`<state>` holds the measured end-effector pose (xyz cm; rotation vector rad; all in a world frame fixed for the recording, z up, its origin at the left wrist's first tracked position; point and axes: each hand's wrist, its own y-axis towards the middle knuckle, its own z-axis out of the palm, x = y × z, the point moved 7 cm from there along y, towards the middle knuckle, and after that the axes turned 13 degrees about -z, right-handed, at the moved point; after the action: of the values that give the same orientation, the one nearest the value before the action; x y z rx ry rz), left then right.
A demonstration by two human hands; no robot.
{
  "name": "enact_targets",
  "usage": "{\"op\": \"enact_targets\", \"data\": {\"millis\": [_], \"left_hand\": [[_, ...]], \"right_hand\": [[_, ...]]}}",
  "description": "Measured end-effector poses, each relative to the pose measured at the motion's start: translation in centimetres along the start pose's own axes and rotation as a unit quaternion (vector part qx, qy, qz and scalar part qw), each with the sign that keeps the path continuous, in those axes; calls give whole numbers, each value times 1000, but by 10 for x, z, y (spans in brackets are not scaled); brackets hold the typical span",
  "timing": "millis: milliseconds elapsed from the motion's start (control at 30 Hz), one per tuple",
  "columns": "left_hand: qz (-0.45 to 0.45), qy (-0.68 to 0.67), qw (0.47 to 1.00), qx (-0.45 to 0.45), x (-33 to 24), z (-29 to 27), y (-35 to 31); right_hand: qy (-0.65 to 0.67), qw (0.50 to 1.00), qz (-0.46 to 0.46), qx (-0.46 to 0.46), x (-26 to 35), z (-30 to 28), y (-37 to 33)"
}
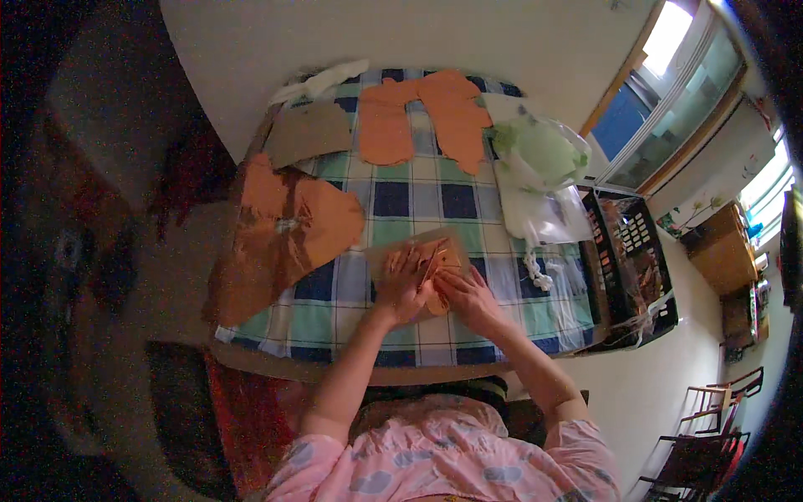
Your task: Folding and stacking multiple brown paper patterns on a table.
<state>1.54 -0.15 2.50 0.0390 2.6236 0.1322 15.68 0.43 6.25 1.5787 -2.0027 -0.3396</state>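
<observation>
My left hand (403, 283) lies flat on a small shiny orange sheet (437, 248), its fingers stretched out and slightly apart. Close beside it, my right hand (473, 299) has its fingers drawn together at the sheet's edge and seems to pinch it; the fingertips are partly hidden. Under the sheet is a thin brownish board (457, 240) on the checked tablecloth (401, 339). A rounded orange tab of the sheet shows between my wrists.
A large shiny orange sheet (322, 219) covers the table's left side. Farther back lie a cut orange piece (453, 117) and a grey-brown board (311, 134). At right are a clear plastic bag (542, 155) with pale green contents and a black crate (640, 276).
</observation>
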Motion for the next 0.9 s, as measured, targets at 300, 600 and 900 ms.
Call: {"op": "enact_targets", "data": {"millis": [300, 600, 900], "left_hand": [[-5, 26, 999, -43, -1, 0, 0], [3, 27, 999, -38, -16, -16, 3], [6, 41, 998, -42, -8, -8, 5]], "right_hand": [[97, 995, -30, -6, 5, -16, -24], [25, 994, -17, 109, -4, -22, -45], [112, 985, -70, 113, 3, -6, -36]]}}
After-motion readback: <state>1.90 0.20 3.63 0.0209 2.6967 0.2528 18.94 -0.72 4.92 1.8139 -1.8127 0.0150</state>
